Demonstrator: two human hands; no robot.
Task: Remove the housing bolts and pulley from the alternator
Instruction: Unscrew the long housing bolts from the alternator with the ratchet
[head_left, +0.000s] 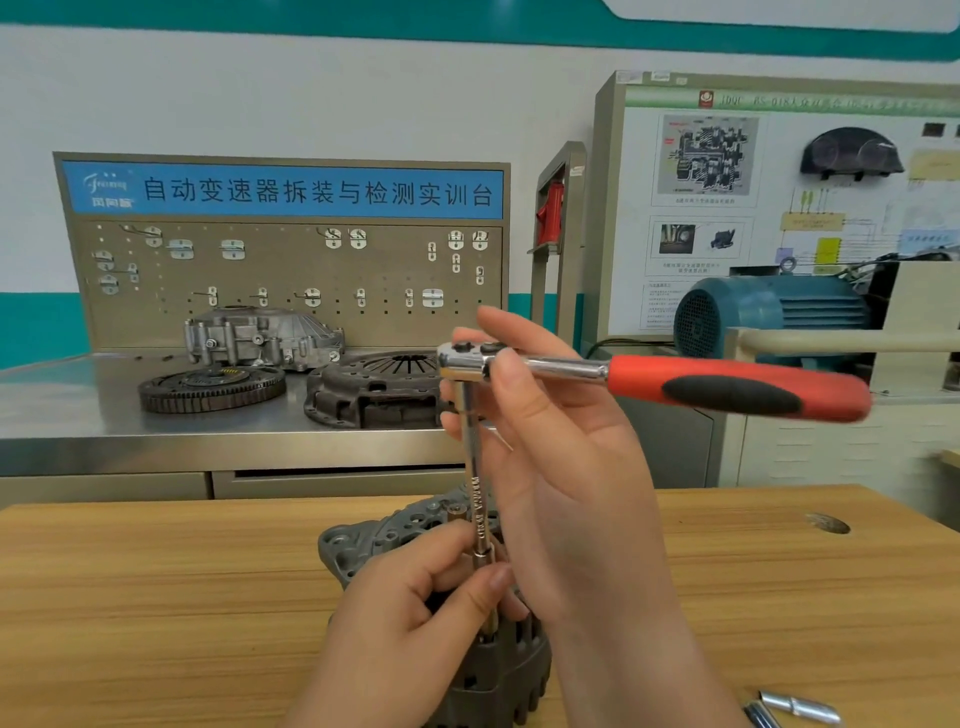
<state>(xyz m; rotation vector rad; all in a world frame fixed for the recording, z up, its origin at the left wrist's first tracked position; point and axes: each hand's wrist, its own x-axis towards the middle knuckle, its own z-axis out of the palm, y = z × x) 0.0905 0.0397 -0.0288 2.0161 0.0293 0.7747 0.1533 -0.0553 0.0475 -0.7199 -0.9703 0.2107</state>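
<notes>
A grey alternator (363, 545) stands on the wooden table (156, 597), largely hidden by my hands. A chrome ratchet (571, 366) with a red and black handle (737, 389) points to the right. A long chrome extension bar (474, 483) drops from its head down onto the alternator's housing. My left hand (410, 623) pinches the lower end of the extension bar just above the housing. My right hand (561, 457) holds the ratchet head, fingers curled around it and the top of the bar. The bolt under the socket is hidden.
A steel workbench (78, 405) behind the table carries a flywheel (210, 387), a clutch cover (374, 389) and a gearbox housing (265, 338) below a pegboard. A blue electric motor (769, 317) stands at right. Metal tool bits (795, 706) lie at the table's lower right.
</notes>
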